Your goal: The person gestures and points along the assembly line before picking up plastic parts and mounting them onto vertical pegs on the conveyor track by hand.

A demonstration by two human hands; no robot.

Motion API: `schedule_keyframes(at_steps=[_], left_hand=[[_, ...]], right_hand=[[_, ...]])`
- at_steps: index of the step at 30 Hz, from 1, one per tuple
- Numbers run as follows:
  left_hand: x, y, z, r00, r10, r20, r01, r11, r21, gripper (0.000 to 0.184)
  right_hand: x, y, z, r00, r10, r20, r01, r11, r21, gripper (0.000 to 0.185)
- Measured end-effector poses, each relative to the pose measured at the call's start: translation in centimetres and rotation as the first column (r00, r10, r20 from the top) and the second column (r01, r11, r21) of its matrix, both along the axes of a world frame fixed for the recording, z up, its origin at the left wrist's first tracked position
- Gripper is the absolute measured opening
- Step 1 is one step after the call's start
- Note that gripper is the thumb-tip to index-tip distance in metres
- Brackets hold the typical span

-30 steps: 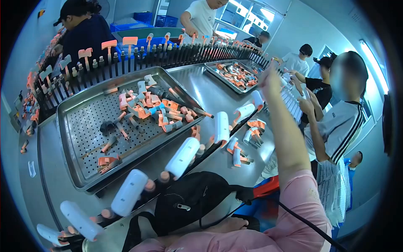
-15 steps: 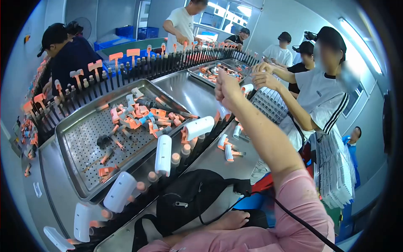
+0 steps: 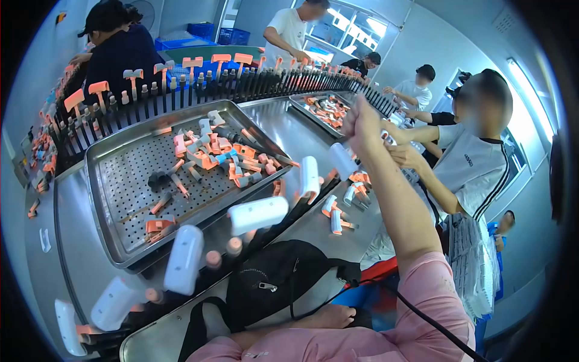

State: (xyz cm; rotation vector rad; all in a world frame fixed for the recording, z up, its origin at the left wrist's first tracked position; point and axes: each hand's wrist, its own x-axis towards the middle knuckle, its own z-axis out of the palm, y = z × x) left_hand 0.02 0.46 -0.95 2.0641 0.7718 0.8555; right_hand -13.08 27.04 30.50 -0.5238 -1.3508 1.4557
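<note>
A person's right hand (image 3: 362, 125), fingers clenched, contents unseen, hangs with a glossy white curved plastic casing (image 3: 343, 161) just below-left in view, long axis slanting down rightward, while the left hand (image 3: 339, 316), grip unclear, rests farther off.

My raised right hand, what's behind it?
Beyond your right hand, to the left, a partly hidden metal tray holds mostly orange pieces; to the right shows a co-worker's hand. Whatever sits directly behind yours is covered.
</note>
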Motion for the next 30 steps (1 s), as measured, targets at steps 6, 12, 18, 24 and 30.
schedule_keyframes(at_steps=[6, 12, 18, 24, 30], left_hand=[[-0.5, 0.0, 1.2, 0.996, -0.025, -0.085, 0.022, 0.999, -0.031, 0.02], [-0.2, -0.1, 0.6, 0.997, -0.018, -0.07, 0.015, 0.999, -0.036, 0.022], [-0.7, 0.1, 1.6, 0.991, -0.041, -0.126, 0.029, 0.996, -0.089, 0.023], [-0.6, 0.3, 1.8, 0.979, -0.109, -0.173, 0.087, 0.987, -0.134, 0.024], [-0.4, 0.1, 1.5, 0.988, -0.081, -0.134, 0.063, 0.989, -0.136, 0.023]], right_hand=[[1.0, 1.7, 0.5, 0.994, -0.104, -0.023, 0.106, 0.989, 0.101, 0.044], [0.4, 1.7, -0.1, 0.994, -0.097, 0.046, 0.096, 0.995, 0.006, 0.043], [1.0, 0.0, 4.6, 0.996, -0.001, -0.09, 0.01, 0.995, 0.097, 0.047], [0.6, -0.9, 3.7, 0.996, 0.015, -0.091, -0.009, 0.998, 0.064, 0.045], [-0.7, -1.5, 0.6, 0.999, 0.018, -0.042, -0.016, 0.999, 0.029, 0.046]])
